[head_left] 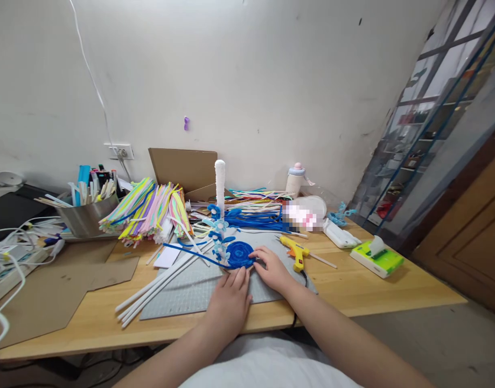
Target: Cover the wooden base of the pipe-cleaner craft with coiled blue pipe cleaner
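Note:
A flat blue coil (241, 254) of fuzzy stem lies on the grey cutting mat (178, 296), its loose tail running out to the left. My left hand (231, 293) rests at the coil's near edge, fingers together over the stem; what its fingertips pinch, if anything, is hidden. My right hand (269, 268) touches the coil's right edge with bent fingers. Just behind the coil's left side stands a white wrapped rod (220, 186) with blue flowers and leaves around its lower part.
A yellow glue gun (296, 253) lies right of the coil. White sticks (150, 299) cross the mat's left side. Colourful stem bundles (150, 213), a metal pen holder (85, 218), a bottle (294, 180) and a green tissue pack (377, 260) surround the work area.

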Available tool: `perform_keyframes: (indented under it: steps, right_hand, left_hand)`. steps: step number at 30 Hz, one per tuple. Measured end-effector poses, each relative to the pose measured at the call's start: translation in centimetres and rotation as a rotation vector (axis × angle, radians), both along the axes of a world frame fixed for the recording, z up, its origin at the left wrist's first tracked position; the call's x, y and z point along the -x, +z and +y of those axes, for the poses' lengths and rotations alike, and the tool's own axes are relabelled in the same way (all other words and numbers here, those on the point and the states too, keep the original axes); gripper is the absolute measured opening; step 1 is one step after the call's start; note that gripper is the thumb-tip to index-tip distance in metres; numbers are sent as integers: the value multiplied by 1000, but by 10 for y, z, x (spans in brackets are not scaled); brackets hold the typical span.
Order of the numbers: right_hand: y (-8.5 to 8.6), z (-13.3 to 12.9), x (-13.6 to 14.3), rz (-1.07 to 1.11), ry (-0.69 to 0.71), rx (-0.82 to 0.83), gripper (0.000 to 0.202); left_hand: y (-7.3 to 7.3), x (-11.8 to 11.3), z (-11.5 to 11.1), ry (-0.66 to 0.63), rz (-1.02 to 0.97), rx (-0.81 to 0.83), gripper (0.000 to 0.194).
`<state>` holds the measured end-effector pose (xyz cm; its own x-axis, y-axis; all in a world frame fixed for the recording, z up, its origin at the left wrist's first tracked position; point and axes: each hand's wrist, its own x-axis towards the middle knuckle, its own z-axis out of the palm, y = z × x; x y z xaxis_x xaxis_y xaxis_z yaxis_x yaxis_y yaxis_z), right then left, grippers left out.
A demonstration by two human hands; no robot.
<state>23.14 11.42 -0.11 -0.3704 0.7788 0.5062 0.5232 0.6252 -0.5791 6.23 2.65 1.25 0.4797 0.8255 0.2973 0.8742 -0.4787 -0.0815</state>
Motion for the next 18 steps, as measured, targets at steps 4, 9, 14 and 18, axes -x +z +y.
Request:
perform_keyframes:
  steps: [4, 9, 14, 18]
  right_hand:
    - [1, -1, 0, -15, -1, -14, 25]
    - [8, -10, 2, -86, 79, -44, 28]
    - [11, -17, 6, -217, 133, -61, 35]
    - [12, -17, 7, -234, 124, -32, 34]
  left_hand:
    - [-6, 14, -11, 98, -38, 13, 49]
    - [-5, 20, -12, 97, -40, -23, 49]
    - [-10, 18, -11, 101, -43, -79, 50]
    - [-14, 17, -9, 98, -49, -94, 50]
